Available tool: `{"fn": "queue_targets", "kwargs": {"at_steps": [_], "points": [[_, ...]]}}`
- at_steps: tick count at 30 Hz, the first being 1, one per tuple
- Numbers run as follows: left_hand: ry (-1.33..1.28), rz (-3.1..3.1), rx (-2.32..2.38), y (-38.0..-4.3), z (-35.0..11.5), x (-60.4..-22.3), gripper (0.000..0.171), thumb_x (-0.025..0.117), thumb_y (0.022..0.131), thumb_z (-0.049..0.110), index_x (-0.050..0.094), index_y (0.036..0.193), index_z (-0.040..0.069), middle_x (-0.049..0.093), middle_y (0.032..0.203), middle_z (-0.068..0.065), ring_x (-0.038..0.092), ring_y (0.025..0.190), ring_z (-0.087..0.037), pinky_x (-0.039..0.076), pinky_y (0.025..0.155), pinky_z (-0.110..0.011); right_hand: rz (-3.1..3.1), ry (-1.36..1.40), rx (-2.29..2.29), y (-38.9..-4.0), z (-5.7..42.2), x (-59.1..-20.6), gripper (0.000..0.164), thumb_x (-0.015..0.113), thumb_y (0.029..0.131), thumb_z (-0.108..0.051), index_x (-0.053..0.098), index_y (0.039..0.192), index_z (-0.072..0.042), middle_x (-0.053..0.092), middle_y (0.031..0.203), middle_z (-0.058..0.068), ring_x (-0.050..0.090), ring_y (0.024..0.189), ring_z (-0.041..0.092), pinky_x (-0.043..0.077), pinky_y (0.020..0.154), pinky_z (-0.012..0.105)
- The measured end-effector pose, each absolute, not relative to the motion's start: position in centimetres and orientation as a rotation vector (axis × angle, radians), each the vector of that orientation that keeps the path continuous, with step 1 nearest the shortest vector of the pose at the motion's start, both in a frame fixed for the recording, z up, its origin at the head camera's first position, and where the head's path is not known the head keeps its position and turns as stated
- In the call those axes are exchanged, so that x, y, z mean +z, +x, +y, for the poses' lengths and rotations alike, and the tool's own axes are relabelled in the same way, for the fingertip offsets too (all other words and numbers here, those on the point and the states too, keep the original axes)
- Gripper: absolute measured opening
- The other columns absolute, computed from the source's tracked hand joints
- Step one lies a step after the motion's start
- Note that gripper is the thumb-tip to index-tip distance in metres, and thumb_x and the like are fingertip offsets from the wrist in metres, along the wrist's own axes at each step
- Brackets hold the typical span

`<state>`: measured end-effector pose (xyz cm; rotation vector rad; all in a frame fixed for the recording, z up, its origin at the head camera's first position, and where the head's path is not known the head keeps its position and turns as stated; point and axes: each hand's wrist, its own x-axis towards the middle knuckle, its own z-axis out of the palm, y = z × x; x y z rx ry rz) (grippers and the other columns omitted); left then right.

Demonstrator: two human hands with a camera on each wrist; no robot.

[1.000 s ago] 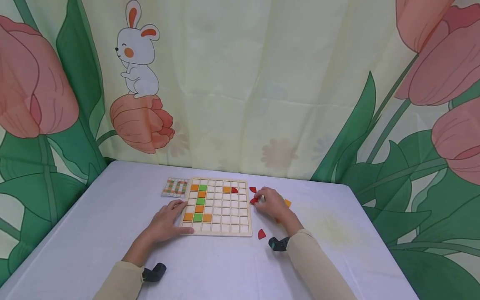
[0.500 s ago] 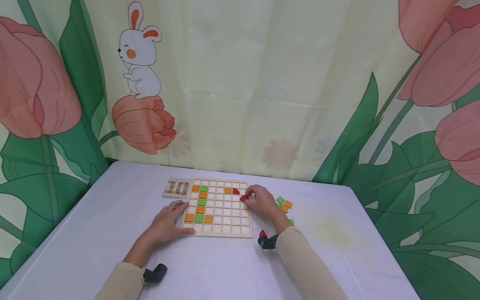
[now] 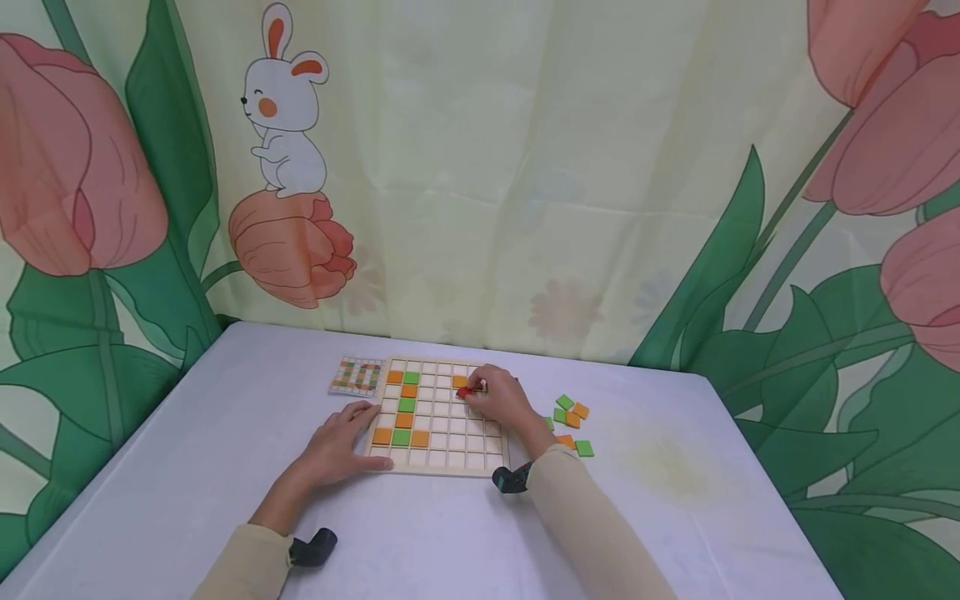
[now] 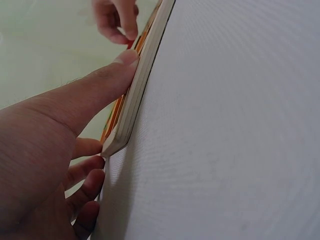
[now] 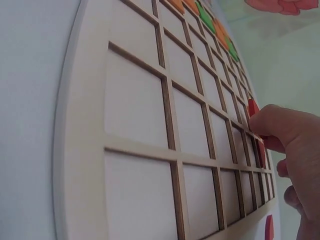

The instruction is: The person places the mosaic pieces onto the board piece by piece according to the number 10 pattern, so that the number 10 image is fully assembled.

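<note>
A wooden grid board [image 3: 442,473] lies on the table, with orange and green square tiles [image 3: 406,405] set in its left part. My left hand [image 3: 333,447] rests at the board's near left corner, thumb on the front rim [image 4: 134,97], other fingers loosely bent along the left side. Over the upper right cells, my right hand [image 3: 504,400] pinches a red quarter-round piece [image 5: 253,106] between thumb and fingers. Another red piece [image 5: 261,152] sits in a cell just beside it. An orange tile [image 3: 460,382] in the upper row is partly visible near those fingertips.
A small pattern card [image 3: 356,377] lies against the board's upper left side. Loose green and orange tiles [image 3: 573,420] are scattered right of the board. One red piece [image 5: 269,227] lies off the board's edge. A printed curtain [image 3: 480,208] hangs behind the table.
My right hand has moved left from the loose pieces beside the board to over its upper right cells, bringing a red quarter-round piece. The left hand stays at the corner.
</note>
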<state>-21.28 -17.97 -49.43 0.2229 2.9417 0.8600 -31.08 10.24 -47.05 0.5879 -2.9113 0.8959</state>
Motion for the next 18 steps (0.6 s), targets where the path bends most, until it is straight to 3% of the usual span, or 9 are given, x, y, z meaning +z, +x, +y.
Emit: {"fn": "queue_targets", "kwargs": {"at_steps": [10,18], "points": [[0.211,2.947,0.855,-21.1,-18.0,-49.2,0.103,0.079,0.066,0.061,0.039,0.148,0.014,0.035,0.152,-0.014,0.039,0.131,-0.037,0.037,0.102,-0.061,-2.946,0.609,0.849,-31.8,7.9,-46.7,0.012,0.072,0.087,-0.022,0.067,0.095,-0.015,0.062,0.097,-0.003,0.052,0.086,0.016,0.046,0.076,0.027],[0.215,2.948,0.851,-21.1,-18.0,-49.2,0.103,0.078,0.067,0.062,0.038,0.149,0.015,0.034,0.152,-0.013,0.039,0.131,-0.036,0.036,0.103,-0.061,-2.964,0.599,0.836,-32.5,7.2,-46.7,0.013,0.071,0.088,-0.022,0.069,0.099,-0.015,0.065,0.109,-0.002,0.056,0.099,0.017,0.049,0.092,0.034]]}}
